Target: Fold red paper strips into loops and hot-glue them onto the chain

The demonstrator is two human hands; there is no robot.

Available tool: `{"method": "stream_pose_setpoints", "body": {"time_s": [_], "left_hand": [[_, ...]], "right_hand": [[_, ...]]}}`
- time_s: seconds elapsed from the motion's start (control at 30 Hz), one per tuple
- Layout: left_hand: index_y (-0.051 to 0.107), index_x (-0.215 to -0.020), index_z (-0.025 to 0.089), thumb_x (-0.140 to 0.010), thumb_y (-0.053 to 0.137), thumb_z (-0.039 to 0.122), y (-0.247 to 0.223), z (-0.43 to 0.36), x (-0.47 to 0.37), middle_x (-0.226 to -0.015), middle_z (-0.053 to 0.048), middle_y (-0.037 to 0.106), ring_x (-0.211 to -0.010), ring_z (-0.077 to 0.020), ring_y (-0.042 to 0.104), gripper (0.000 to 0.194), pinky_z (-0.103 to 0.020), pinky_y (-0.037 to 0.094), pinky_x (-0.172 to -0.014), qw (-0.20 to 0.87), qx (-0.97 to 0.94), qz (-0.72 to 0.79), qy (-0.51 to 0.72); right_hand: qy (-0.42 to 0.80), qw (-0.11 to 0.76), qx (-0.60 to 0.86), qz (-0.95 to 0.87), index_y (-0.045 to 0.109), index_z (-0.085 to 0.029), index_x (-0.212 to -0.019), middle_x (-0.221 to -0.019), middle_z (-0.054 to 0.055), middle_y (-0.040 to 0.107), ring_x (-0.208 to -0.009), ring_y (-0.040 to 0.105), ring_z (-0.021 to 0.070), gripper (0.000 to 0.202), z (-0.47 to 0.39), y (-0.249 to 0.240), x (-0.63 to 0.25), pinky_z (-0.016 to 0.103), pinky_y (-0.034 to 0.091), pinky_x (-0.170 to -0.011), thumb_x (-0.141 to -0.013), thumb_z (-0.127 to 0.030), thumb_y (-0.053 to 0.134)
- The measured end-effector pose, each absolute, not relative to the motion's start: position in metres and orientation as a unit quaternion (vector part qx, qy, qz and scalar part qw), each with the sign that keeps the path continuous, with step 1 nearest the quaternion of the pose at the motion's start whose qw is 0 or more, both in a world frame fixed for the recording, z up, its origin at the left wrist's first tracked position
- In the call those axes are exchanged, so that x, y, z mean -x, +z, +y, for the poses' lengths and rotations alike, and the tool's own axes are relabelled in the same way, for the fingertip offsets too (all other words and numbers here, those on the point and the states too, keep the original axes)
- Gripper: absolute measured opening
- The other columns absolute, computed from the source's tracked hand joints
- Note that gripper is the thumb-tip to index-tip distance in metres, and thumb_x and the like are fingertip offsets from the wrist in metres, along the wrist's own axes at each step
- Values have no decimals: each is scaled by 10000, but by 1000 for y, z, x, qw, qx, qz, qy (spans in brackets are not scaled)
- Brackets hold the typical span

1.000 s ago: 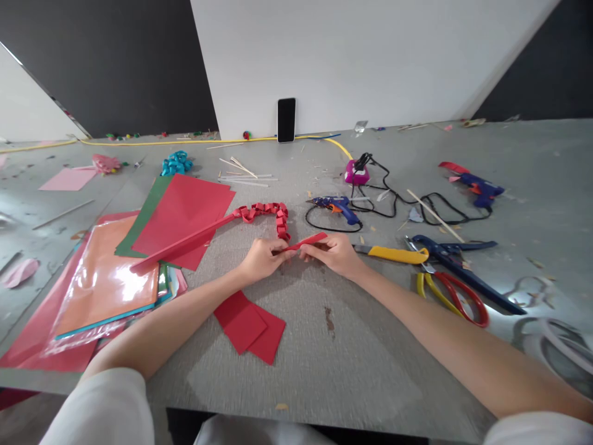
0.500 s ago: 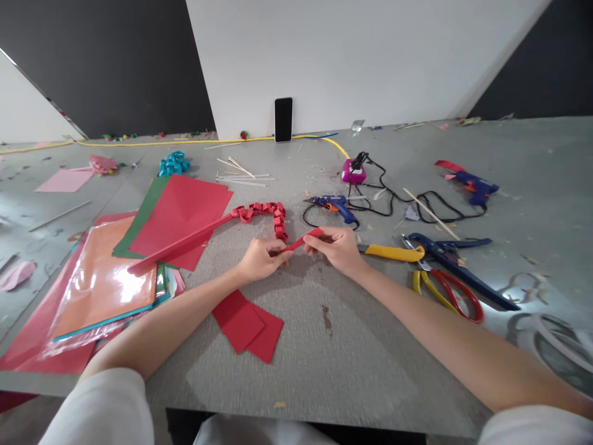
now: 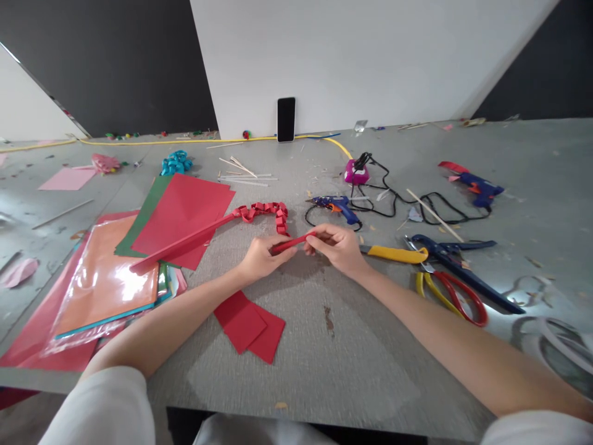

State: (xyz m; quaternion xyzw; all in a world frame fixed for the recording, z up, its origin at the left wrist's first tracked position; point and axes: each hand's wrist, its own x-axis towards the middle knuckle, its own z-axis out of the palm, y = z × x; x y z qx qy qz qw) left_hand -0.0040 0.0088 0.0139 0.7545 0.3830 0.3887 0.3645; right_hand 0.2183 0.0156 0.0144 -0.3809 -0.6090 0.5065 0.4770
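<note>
Both my hands pinch one short red paper strip (image 3: pixel 291 242) just above the grey table. My left hand (image 3: pixel 262 258) grips its left end and my right hand (image 3: pixel 334 245) grips its right end. Just beyond my fingers lies a red folded paper chain (image 3: pixel 266 213), joined to a long red strip (image 3: pixel 180 246) that runs left over the paper sheets. Several red paper pieces (image 3: pixel 250 326) lie on the table under my left forearm.
A stack of coloured sheets (image 3: pixel 111 278) and a red sheet (image 3: pixel 185 213) lie left. On the right are a yellow-handled knife (image 3: pixel 396 253), scissors (image 3: pixel 451 293), blue shears (image 3: pixel 458 262), two glue guns (image 3: pixel 337 206) (image 3: pixel 477 187) with black cords, and a phone (image 3: pixel 286 119) against the wall.
My right hand has slid left along the strip toward my left hand, so less of the strip shows between them. The strip's right end no longer sticks out past my fingers.
</note>
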Motion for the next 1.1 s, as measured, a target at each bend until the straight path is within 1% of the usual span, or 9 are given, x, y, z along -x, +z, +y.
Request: {"method": "stream_pose_setpoints", "body": {"time_s": [0.1,0.2,0.33,0.4,0.6,0.77,0.87,0.97,1.1], "left_hand": [[795,-985,149,-982,637,367,12,8,3,-714,-36,745,-598,-108,648,269,-202,503,-593,348,-765,368,398],[801,-908,149,-987,628,337,10,8,3,-660,-30,732,-563,-105,636,268,-204,500,-582,306,-772,368,418],[805,-905,149,-965,644,273,7,8,3,-812,-68,799,-659,-126,706,212,-213,531,-637,257,-786,355,436],[803,-894,149,-958,640,251,6,8,3,-838,-73,805,-682,-130,718,203,-212,537,-653,251,-793,349,432],[790,-858,137,-953,624,235,5,7,2,-748,-52,766,-625,-106,656,215,-201,499,-620,251,-800,345,421],[771,-778,136,-964,596,238,5,6,1,-656,-33,708,-586,-94,604,276,-202,468,-599,239,-808,352,407],[780,-810,143,-976,588,254,2,7,2,-695,-42,733,-609,-101,625,276,-209,483,-616,230,-816,342,406],[785,-847,149,-977,594,254,1,7,2,-732,-45,755,-625,-104,645,254,-209,495,-625,229,-817,335,410],[794,-906,153,-978,612,262,4,7,3,-782,-60,780,-648,-115,682,224,-215,530,-647,217,-803,346,434]], "right_hand": [[497,432,376,-652,744,-219,-911,-749,34,758,-660,705,168,250,13,15,-217,304,571,-629,-888,-467,753],[453,438,373,-681,756,-229,-906,-811,36,759,-741,709,177,222,15,14,-217,314,571,-697,-894,-451,749],[391,458,356,-714,758,-241,-927,-922,48,754,-867,702,197,185,17,13,-217,336,557,-786,-914,-424,732],[373,446,348,-735,753,-242,-930,-925,50,745,-869,691,198,176,17,14,-217,341,543,-789,-937,-411,706],[364,422,349,-754,715,-234,-890,-883,38,703,-824,639,184,195,15,14,-217,329,500,-769,-965,-406,663],[415,479,410,-656,704,-225,-870,-794,16,679,-735,618,169,255,24,8,-221,306,498,-700,-912,-476,711],[422,469,426,-648,740,-221,-873,-822,34,722,-760,647,182,276,25,8,-221,315,515,-719,-887,-497,736],[422,444,401,-682,756,-224,-866,-882,50,748,-841,678,201,281,21,12,-219,331,525,-782,-911,-497,708],[410,426,379,-712,743,-226,-869,-871,44,735,-833,671,197,275,16,17,-217,324,512,-764,-941,-483,677]]}}
